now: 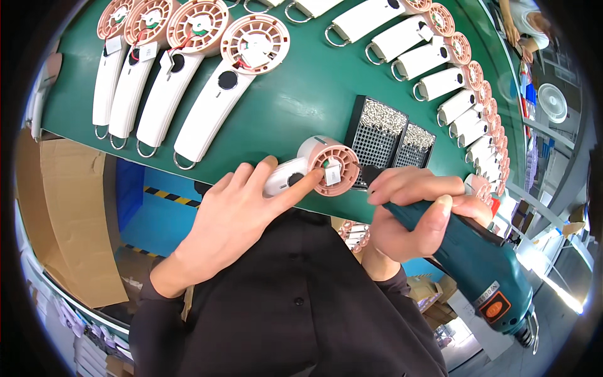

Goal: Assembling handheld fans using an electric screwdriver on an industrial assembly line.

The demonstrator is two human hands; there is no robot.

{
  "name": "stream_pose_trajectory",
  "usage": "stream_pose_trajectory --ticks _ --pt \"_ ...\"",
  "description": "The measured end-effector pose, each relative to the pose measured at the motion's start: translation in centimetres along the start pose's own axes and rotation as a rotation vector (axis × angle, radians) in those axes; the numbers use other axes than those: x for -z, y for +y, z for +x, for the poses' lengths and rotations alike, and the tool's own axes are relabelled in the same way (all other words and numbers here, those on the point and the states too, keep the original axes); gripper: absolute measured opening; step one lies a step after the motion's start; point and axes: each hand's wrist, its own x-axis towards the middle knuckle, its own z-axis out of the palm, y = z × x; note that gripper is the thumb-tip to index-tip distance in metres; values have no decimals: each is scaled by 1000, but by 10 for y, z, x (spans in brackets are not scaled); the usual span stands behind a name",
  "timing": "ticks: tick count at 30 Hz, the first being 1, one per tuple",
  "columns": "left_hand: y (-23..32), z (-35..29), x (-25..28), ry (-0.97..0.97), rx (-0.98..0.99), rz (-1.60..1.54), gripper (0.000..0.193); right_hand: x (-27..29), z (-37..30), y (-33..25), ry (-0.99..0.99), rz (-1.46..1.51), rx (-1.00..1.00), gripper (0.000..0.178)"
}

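My left hand (229,217) is closed round the white handle of a handheld fan (343,162), its index finger stretched onto the open pink head, by a small white tag. The fan lies near the front edge of the green table. In my right hand (411,220) is a teal electric screwdriver (480,267), held slantwise with its black nose at the right side of the fan head. Whether its tip touches the fan or a screw, I cannot tell. Just behind the nose sits a black screw tray (364,149) holding many small silver screws over a perforated grid.
Several white and pink fans (210,116) lie at the back left, red wires showing in some heads. A long curved row of similar fans (443,85) runs down the right side. A cardboard box (75,220) stands at the left; another person's hand (512,31) is at the far right.
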Motion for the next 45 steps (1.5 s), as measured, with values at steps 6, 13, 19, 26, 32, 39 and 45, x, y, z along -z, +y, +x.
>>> stream_pose_trajectory --ticks 6,13,19,26,32,39,45 --pt "-6 -4 1 51 0 -81 51 3 -3 -2 -38 270 -100 23" --pt "2 1 9 31 13 -117 49 32 -11 28 -294 550 4 13" --pt "7 -5 7 52 145 -132 50 36 5 -38 34 365 252 33" --pt "48 42 9 213 -167 -213 62 94 -40 -79 611 108 600 30" --pt "151 129 -24 -181 -591 -222 62 127 -79 -82 809 -63 590 21" --pt "211 179 -134 -247 -471 -313 67 152 -105 -88 941 -75 548 21" --pt "253 200 -147 -228 -563 -164 71 164 -107 -87 1092 -64 439 24"
